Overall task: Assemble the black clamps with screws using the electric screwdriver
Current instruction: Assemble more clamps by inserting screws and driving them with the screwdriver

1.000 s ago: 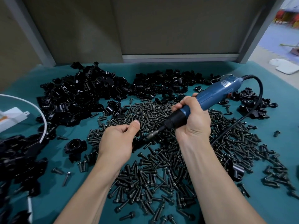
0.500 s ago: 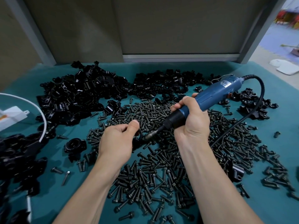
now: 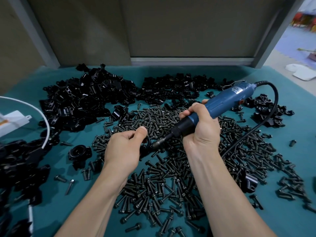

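Your left hand point(image 3: 124, 147) is curled round a black clamp point(image 3: 148, 143), thumb pressed on top. Only a sliver of the clamp shows past the thumb, so I can't tell which way its bore faces. Your right hand point(image 3: 200, 127) is wrapped tight round the electric screwdriver point(image 3: 222, 103), low on the barrel by the black collar. The bit tip point(image 3: 158, 143) meets the clamp at approx 3 o'clock from your left thumb. The driver body angles up to 1 o'clock, w/ the cord point(image 3: 273, 117) looping off toward 4 o'clock.

Handling, my read: the clamp looks rigid, light and smooth, so it's likely to spin under torque. Pinch across the flat ears, not the round bore. The screw being driven is hidden, so I can't confirm it's seated.

The screws point(image 3: 171, 177) lie in a loose heap under both hands. They're small, stiff and prob. roll easily, so take one by the shank near the head. Spare clamps point(image 3: 85, 100) are piled at 11 o'clock on the teal mat point(image 3: 294, 168). The driver is the heavy item, and cord drag may pull the tip off-axis. A low grip suits that.
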Motion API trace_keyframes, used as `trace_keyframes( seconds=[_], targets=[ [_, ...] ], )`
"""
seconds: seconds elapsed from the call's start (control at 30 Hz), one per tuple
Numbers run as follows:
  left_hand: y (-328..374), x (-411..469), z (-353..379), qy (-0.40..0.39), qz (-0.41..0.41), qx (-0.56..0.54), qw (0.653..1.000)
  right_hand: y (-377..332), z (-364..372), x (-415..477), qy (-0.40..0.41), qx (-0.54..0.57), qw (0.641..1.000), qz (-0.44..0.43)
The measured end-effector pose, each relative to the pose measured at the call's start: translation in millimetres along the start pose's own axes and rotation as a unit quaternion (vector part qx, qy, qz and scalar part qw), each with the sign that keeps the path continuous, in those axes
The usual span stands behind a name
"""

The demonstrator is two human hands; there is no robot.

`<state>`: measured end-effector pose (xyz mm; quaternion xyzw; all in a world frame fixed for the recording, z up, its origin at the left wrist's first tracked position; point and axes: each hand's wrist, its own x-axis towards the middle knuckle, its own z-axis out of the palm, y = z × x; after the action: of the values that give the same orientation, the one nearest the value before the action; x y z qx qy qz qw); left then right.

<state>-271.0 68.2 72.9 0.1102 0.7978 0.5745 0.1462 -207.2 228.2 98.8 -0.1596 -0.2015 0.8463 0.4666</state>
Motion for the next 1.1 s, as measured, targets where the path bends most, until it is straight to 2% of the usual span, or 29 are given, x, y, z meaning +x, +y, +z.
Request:
trace_keyframes(
  seconds=[0.47, 0.6, 0.93, 1.1],
  targets=[
    [-3.3, 1.4, 2.8, 0.004, 0.014, 0.027, 1.000, 1.2, 0.3, -0.4, -0.007, -0.016, 1.000, -0.011],
    [-2.6, 2.9, 3.2, 0.003, 0.007, 0.003, 1.000, -0.5, 2.7, -2.3, -0.013, -0.013, 1.000, -0.004],
    [-3.8, 2.8, 2.7, -0.044, -0.036, -0.062, 0.996, -6.6, 4.2, -3.4, -0.042, -0.005, 0.999, 0.008],
    [-0.5, 0.2, 3.4, -0.080, -0.045, -0.047, 0.995, -13.3, -2.4, 1.5, -0.080, -0.014, 0.996, 0.032]
  ],
)
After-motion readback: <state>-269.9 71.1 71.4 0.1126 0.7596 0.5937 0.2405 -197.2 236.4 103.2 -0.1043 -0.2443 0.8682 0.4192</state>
